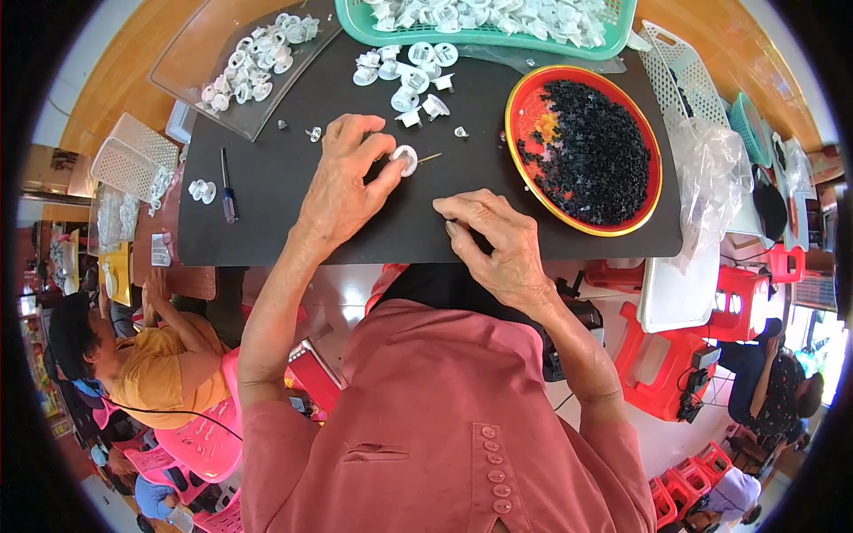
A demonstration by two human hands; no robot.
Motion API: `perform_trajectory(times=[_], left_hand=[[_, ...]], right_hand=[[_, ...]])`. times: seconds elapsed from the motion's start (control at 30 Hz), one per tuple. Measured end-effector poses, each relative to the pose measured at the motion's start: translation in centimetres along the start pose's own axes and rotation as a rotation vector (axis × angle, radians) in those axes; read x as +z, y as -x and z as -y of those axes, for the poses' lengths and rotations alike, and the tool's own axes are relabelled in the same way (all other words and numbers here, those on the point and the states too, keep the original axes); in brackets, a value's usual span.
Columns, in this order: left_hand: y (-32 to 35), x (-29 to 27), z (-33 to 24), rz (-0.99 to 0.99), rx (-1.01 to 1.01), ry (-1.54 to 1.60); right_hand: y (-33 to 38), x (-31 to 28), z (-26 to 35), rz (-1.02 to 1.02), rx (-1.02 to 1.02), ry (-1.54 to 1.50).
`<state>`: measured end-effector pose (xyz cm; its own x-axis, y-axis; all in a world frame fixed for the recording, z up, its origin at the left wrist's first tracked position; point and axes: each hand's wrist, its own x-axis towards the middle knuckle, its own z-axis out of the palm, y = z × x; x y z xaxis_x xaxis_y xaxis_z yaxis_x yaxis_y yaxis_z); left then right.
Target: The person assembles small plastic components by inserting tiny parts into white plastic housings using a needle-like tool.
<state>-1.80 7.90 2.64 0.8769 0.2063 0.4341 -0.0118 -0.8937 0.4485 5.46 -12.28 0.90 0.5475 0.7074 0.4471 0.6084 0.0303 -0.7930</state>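
Note:
My left hand pinches a small round white plastic piece between thumb and forefinger, just above the dark tabletop. A thin, pale pointed stick shows right beside that piece. Near the table's front edge is my right hand, its fingers curled and the thumb close to the forefinger; what they hold, if anything, is too small to make out. To its right stands a round red tray with a yellow rim, holding a heap of tiny black parts. Several loose white pieces lie beyond my hands.
A green basket full of white pieces stands at the far edge. A clear bin with more is at the far left. A screwdriver lies at left. Plastic bags hang at right; a person in yellow sits at left.

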Motion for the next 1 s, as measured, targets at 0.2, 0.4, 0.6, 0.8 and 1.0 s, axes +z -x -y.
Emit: perform_trajectory(times=[0.2,0.4,0.6,0.8,1.0], left_hand=[[-0.2,0.8,0.3,-0.066,0.055,0.054],[-0.3,0.8,-0.9,-0.097,0.051,0.214],[-0.6,0.5,-3.3,-0.045,0.002,0.416],[0.7,0.6,-3.8,-0.027,-0.285,0.813],[2.2,1.0,-3.9,0.057,-0.555,1.375]], right_hand=[[-0.2,-0.3,0.2,0.011,-0.032,0.039],[-0.9,-0.4,0.3,-0.081,0.204,-0.224],[-2.2,1.1,0.1,-0.149,0.224,-0.363],[-2.3,0.5,-0.3,-0.077,0.428,-0.6],[-2.4,0.6,-0.1,-0.114,0.433,-0.599]])
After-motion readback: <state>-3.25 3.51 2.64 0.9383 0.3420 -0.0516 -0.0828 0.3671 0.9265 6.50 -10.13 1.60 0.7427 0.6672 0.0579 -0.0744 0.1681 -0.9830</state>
